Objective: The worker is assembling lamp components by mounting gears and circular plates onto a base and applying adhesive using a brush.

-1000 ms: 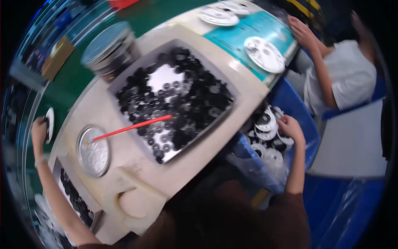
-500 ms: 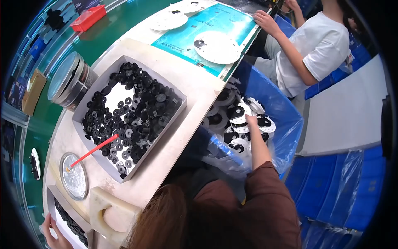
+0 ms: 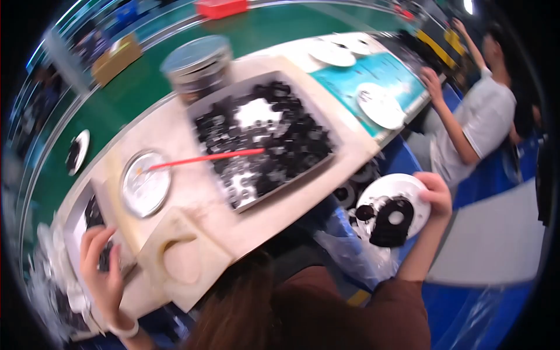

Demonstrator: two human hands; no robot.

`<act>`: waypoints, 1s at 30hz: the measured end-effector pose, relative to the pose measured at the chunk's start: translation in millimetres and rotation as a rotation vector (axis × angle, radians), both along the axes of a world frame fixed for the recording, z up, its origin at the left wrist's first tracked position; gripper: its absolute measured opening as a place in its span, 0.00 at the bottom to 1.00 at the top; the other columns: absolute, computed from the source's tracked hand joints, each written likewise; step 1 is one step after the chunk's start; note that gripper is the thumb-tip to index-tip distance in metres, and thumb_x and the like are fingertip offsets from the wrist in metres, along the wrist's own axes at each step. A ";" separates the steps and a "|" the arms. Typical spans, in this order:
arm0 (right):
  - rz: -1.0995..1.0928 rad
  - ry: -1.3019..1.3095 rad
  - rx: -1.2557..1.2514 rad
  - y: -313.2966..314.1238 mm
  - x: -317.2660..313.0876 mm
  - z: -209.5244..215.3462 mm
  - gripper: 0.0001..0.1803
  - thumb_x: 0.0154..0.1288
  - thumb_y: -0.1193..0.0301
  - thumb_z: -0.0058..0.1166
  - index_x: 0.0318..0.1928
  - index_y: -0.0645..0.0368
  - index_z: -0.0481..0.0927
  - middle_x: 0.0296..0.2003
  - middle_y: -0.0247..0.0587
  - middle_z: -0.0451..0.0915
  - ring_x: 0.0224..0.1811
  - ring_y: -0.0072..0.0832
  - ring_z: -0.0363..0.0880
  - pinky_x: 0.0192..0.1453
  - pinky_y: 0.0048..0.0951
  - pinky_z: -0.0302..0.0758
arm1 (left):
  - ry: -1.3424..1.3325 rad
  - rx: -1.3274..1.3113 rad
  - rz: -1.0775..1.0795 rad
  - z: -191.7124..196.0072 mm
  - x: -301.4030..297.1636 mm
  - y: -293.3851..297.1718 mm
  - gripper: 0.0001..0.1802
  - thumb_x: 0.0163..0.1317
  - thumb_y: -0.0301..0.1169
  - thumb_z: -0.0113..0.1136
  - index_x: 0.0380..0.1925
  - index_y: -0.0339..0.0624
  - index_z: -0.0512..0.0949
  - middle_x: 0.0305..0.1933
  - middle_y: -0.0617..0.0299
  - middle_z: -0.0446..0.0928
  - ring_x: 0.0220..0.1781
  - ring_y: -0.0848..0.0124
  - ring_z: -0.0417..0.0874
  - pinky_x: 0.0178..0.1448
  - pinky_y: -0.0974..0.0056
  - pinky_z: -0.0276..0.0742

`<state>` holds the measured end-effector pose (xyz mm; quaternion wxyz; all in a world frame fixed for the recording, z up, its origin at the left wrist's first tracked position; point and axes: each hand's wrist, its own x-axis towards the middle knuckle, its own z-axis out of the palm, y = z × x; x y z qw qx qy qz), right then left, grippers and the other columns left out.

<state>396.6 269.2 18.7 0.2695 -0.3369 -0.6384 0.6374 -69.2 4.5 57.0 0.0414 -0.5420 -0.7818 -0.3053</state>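
Whole shot is smeared with motion blur, so small stuff is hard to read. The right hand (image 3: 434,195) grips the rim of a white round plate (image 3: 388,195) out past the table edge, fingers curled over its far side; the plate carries a black flat piece with a hole (image 3: 392,221) and a smaller dark blob beside it, can't tell what they are exactly. Just left of the plate more white discs sit in a clear plastic bag (image 3: 350,256), mostly hidden by the table edge. The left hand (image 3: 102,268) is down at the lower left, fingers spread and resting in a small tray of dark parts (image 3: 90,213); whether it's actually pinching anything I can't tell, too blurry. On the beige table (image 3: 291,204) there's a big grey tray of black parts (image 3: 262,137) with a red stick (image 3: 204,158) lying from it onto a shiny round lid (image 3: 144,184). Brown hair (image 3: 245,309) blocks the bottom middle. Another person's white sleeve (image 3: 484,116) is at the upper right, face out of reach in the dark rim.
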 end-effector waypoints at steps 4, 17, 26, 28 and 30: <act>0.021 0.170 0.152 -42.5 -90.2 26.3 0.23 0.47 0.71 0.55 0.44 0.72 0.70 0.34 0.37 0.76 0.34 0.19 0.73 0.37 0.15 0.67 | -0.010 0.096 -0.066 4.8 24.5 20.9 0.13 0.45 0.18 0.57 0.34 0.37 0.76 0.33 0.55 0.71 0.33 0.64 0.73 0.35 0.67 0.68; 0.633 -0.367 0.659 -105.9 -264.6 4.7 0.15 0.58 0.60 0.51 0.32 0.61 0.76 0.17 0.43 0.76 0.20 0.35 0.77 0.26 0.31 0.71 | 0.352 -0.012 0.075 -20.7 77.9 -17.5 0.20 0.45 0.45 0.63 0.24 0.39 0.71 0.23 0.59 0.64 0.27 0.64 0.66 0.33 0.63 0.57; 0.350 -0.247 0.893 -104.9 -283.6 -0.1 0.10 0.53 0.72 0.55 0.35 0.63 0.75 0.19 0.36 0.74 0.14 0.21 0.71 0.21 0.22 0.66 | 0.289 -0.134 -0.032 -29.0 91.0 -1.9 0.18 0.45 0.42 0.63 0.25 0.37 0.75 0.25 0.59 0.66 0.29 0.64 0.67 0.36 0.63 0.59; 0.358 -0.191 0.816 -104.4 -288.7 -2.2 0.09 0.54 0.73 0.54 0.36 0.63 0.75 0.22 0.38 0.74 0.17 0.22 0.71 0.22 0.22 0.67 | 0.271 -0.137 -0.043 -28.2 90.3 -0.6 0.16 0.46 0.40 0.62 0.25 0.37 0.74 0.27 0.59 0.67 0.31 0.65 0.67 0.36 0.63 0.59; 0.327 -0.135 0.848 -103.1 -293.8 -6.2 0.10 0.54 0.74 0.54 0.37 0.63 0.75 0.23 0.38 0.73 0.19 0.22 0.72 0.23 0.21 0.67 | 0.397 -0.101 -0.038 -31.0 90.5 1.9 0.15 0.45 0.38 0.61 0.20 0.36 0.74 0.26 0.60 0.67 0.33 0.66 0.68 0.39 0.64 0.60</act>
